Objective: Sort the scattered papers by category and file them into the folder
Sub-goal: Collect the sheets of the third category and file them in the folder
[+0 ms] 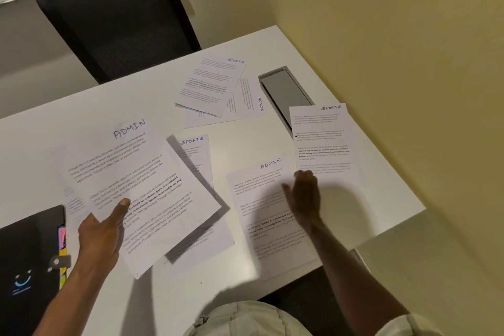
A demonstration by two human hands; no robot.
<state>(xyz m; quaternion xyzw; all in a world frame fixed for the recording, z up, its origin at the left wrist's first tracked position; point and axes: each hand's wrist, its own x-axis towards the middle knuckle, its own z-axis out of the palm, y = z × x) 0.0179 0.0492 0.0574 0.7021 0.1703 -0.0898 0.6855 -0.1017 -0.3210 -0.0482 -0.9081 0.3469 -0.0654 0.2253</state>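
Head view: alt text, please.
Left hand holds a lifted ADMIN sheet; right hand reaches over another ADMIN sheet toward a SPORTS sheet. More labelled sheets lie on the white table; black folder at left.

Black mesh chair [117, 16] behind white table [163, 95]; grey cable tray [283, 90] recessed in tabletop.

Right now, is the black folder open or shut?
Shut: the black folder lies flat, its strap snapped across the edge over the coloured tabs.
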